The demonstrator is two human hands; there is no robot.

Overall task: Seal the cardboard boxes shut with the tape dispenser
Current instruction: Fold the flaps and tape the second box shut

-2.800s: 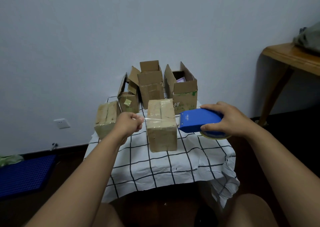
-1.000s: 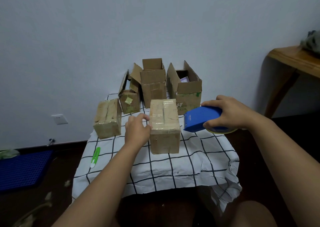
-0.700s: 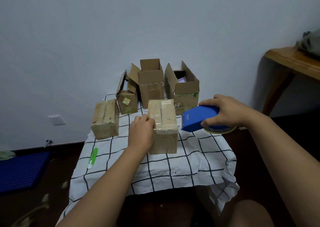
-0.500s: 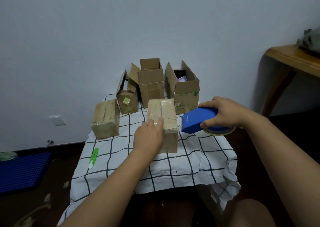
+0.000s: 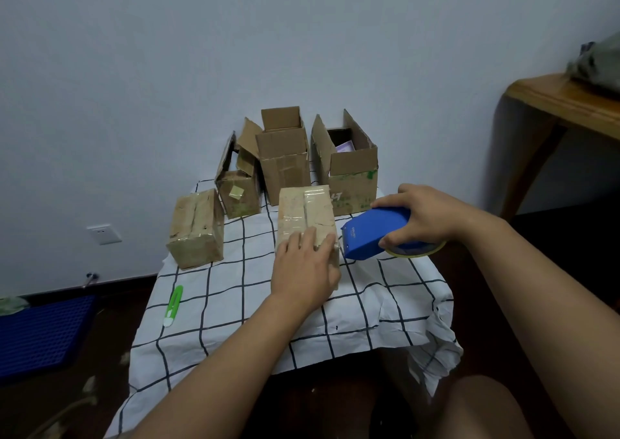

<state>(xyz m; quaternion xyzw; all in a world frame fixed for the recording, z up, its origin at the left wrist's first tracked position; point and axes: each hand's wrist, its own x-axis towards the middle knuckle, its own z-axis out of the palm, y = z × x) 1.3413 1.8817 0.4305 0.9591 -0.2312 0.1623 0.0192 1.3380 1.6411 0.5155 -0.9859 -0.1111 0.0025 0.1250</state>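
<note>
Your left hand (image 5: 307,272) lies spread on the box (image 5: 307,224); press the tape flat. Just right of it, your right hand (image 5: 424,215) grips the dispenser (image 5: 374,232); pull it taut.

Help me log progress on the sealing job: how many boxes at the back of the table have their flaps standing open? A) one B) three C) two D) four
B: three open boxes stand at the back, the left, the middle and the right, each with flaps up and untaped.
</note>
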